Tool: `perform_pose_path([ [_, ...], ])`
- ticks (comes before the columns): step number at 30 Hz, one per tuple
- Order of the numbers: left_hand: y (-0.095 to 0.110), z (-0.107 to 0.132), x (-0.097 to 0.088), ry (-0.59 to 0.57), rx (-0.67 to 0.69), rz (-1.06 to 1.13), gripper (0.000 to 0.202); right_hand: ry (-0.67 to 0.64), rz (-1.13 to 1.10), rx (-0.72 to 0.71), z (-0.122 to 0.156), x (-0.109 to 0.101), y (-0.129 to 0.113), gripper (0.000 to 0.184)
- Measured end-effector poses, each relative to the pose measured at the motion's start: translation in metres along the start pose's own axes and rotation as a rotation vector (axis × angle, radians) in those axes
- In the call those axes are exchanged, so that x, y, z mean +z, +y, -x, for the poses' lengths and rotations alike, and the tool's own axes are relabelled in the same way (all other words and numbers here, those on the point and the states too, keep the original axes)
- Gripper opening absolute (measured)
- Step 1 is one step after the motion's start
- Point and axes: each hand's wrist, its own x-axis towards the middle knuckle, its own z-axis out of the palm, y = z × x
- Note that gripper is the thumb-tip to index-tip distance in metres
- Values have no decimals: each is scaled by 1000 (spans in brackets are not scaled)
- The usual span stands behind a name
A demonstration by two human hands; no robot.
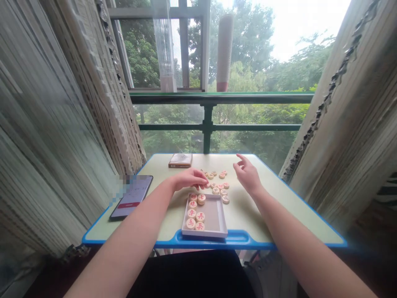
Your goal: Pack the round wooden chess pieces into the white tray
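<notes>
My left hand reaches over the table behind a shallow white box, its fingers curled together with the tips beside a xiangqi piece. Whether they grip anything is hidden. Within the box, several round pieces with red characters line the left side, a few of them stacked, and the right part shows bare bottom. My right hand hovers on the right with index finger stretched out and thumb apart, holding nothing. Between both hands lie loose xiangqi pieces, some marked red, others dark.
A smartphone lies at the table's left edge. Farther back is a small flat box. The pale table has a blue rim with a front groove under the white box. Curtains flank both sides; a green railing stands behind.
</notes>
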Motion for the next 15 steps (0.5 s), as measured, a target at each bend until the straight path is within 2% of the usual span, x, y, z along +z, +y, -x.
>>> perform_pose_path([
  [4, -2, -7, 0, 282, 127, 45, 29, -189, 250, -19, -5, 7, 21, 45],
  [6, -3, -10, 0, 355, 165, 38, 29, -249, 342, -71, -5, 12, 27, 45],
  [8, -4, -11, 1, 380, 179, -6, 30, -290, 389, -137, -4, 16, 30, 43],
  [10, -6, -10, 2, 392, 174, -138, 30, -344, 409, -193, -4, 19, 29, 39],
  [12, -7, -10, 4, 418, 183, -388, 28, -382, 434, -205, -3, 20, 27, 34],
  [15, -10, -8, 6, 410, 231, -764, 23, -356, 482, -159, -2, 17, 24, 26],
])
